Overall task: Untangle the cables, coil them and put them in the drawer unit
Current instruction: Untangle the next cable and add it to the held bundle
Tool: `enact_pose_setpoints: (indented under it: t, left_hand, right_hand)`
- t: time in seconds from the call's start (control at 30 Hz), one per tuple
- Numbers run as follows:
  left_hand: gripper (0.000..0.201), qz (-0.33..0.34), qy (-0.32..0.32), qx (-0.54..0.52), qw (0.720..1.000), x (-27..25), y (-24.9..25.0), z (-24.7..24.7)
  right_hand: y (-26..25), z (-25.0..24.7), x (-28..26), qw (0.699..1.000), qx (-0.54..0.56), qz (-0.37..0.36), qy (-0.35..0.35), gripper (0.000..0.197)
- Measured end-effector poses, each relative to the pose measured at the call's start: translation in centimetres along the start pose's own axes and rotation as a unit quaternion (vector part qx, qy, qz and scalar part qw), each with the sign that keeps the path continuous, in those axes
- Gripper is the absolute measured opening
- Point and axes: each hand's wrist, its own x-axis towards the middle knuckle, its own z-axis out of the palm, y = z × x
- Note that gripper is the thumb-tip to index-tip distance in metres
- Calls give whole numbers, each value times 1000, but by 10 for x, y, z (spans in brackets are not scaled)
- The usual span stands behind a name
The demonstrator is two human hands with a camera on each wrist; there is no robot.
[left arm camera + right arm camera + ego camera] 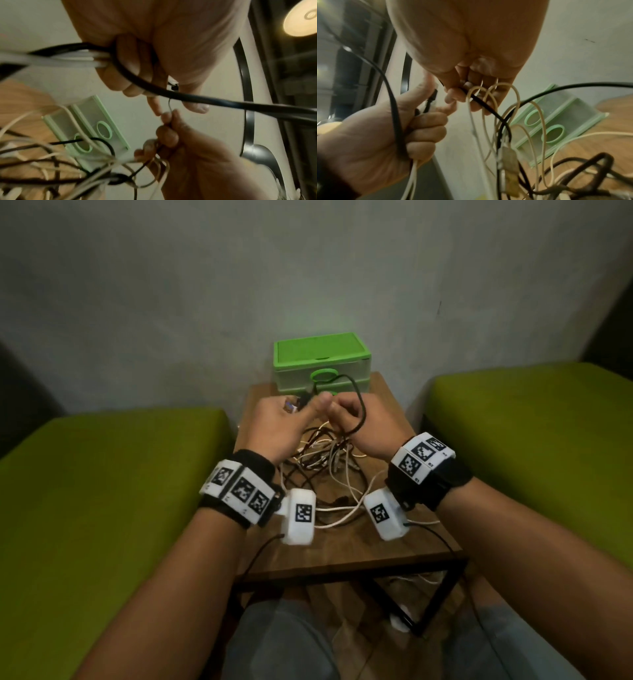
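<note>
A tangle of white and dark cables (pixel 329 470) lies on the small wooden table (pixel 359 549); both hands are raised above it, knuckles nearly touching. My left hand (pixel 308 405) grips a black cable (pixel 197 97) and white cables (pixel 68 59) in its fist, with a plug end poking out by the thumb. My right hand (pixel 339 414) pinches a thin black cable (pixel 481 102), which arcs over its back (pixel 363 409); white loops (pixel 503 102) hang from its fingers. The green two-drawer unit (pixel 322 361) stands at the table's far edge, both drawers closed.
Green cushioned seats flank the table on the left (pixel 102 491) and right (pixel 531 422). A grey wall (pixel 308 268) rises right behind the drawer unit. More white cable (pixel 414 580) lies on the floor under the table's black frame.
</note>
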Motion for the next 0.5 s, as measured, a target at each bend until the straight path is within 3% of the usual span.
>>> enact_pose_setpoints:
  t: [0.07, 0.17, 0.2, 0.3, 0.5]
  left_hand:
    - [56, 7, 3, -11, 1000, -1, 0, 7]
    - [21, -10, 3, -70, 997, -3, 6, 14]
    - [18, -12, 7, -74, 997, -4, 8, 15]
    - [28, -18, 49, -83, 995, 0, 6, 12]
    - [20, -18, 146, -148, 978, 17, 2, -25]
  right_hand:
    - [-3, 0, 0, 999, -9, -35, -11, 36]
    - [2, 0, 1, 998, -28, -36, -33, 30]
    - [3, 0, 1, 999, -13, -22, -43, 26]
    - [4, 2, -2, 997, 5, -14, -69, 27]
    - [13, -4, -12, 981, -147, 7, -125, 32]
